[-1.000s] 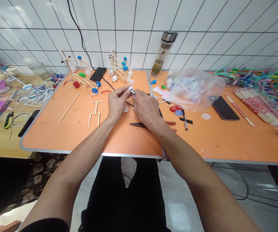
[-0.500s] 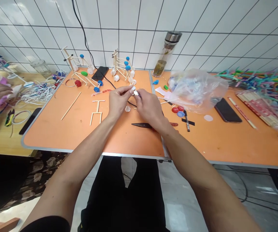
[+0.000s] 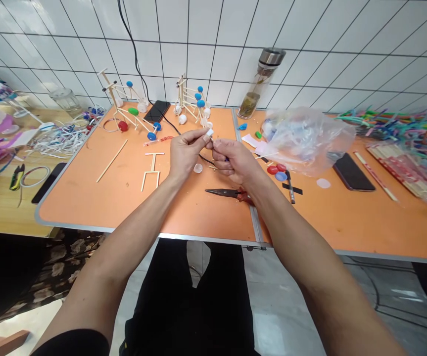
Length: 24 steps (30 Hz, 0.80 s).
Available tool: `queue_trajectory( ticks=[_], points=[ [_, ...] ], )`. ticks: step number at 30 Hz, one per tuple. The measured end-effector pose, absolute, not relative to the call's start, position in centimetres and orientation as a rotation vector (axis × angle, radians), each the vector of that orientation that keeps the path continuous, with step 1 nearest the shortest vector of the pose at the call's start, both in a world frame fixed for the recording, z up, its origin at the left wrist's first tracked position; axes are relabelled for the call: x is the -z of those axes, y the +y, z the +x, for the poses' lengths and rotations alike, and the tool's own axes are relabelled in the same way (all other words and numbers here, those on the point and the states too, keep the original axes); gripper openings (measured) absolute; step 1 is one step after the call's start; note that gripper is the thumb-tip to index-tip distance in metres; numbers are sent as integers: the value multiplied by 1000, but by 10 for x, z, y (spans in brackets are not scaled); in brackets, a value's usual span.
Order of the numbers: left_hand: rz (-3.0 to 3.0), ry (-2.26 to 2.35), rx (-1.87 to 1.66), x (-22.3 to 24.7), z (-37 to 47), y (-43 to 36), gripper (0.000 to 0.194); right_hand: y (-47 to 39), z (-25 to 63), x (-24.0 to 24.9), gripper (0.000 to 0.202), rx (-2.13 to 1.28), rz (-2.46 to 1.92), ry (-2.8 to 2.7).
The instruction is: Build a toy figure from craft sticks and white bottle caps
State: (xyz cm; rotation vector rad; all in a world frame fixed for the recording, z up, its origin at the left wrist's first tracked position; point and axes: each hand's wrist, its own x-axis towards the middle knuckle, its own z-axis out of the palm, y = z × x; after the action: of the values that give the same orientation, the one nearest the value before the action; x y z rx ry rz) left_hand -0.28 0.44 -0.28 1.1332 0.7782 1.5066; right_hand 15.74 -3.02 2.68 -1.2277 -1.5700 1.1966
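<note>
Beyond both hands, left (image 3: 188,151) and right (image 3: 234,159), stand stick models (image 3: 192,101); left fingers pinch a small white piece (image 3: 209,132), right ones are curled closed.

Smooth orange bench (image 3: 168,212), silver-grey edging. White wall tiles (image 3: 202,29), black grid lines. Oval plastic caps: two red (image 3: 272,169), one blue (image 3: 280,176). Black floral cloth (image 3: 57,269), pale blooms. Black-nosed metal pliers (image 3: 222,192), red-brown handles.

Bottle (image 3: 258,86) w/ metal cap stands nr tiled wall (image 3: 202,29), glass jar (image 3: 66,101) far L. Blk phone (image 3: 157,111) lies at back of orange worktop (image 3: 183,217), blk cable (image 3: 136,58) alongside. 2nd phone (image 3: 353,172) on R, beside plastic bag (image 3: 309,138)
</note>
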Motion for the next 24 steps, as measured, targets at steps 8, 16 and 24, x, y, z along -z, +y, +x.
queue_trajectory(
  ticks=[8,16,24],
  points=[
    [1164,790,-1521,10,-3,7,11,-38,145,-19,23,-684,-1478,-1711],
    [1267,628,-1560,25,-3,23,39,-27,151,-15,27,-894,-1264,-1593],
    [1327,741,-1597,26,-4,20,39,-40,136,-10,23,-272,-1602,-1857]
  ],
)
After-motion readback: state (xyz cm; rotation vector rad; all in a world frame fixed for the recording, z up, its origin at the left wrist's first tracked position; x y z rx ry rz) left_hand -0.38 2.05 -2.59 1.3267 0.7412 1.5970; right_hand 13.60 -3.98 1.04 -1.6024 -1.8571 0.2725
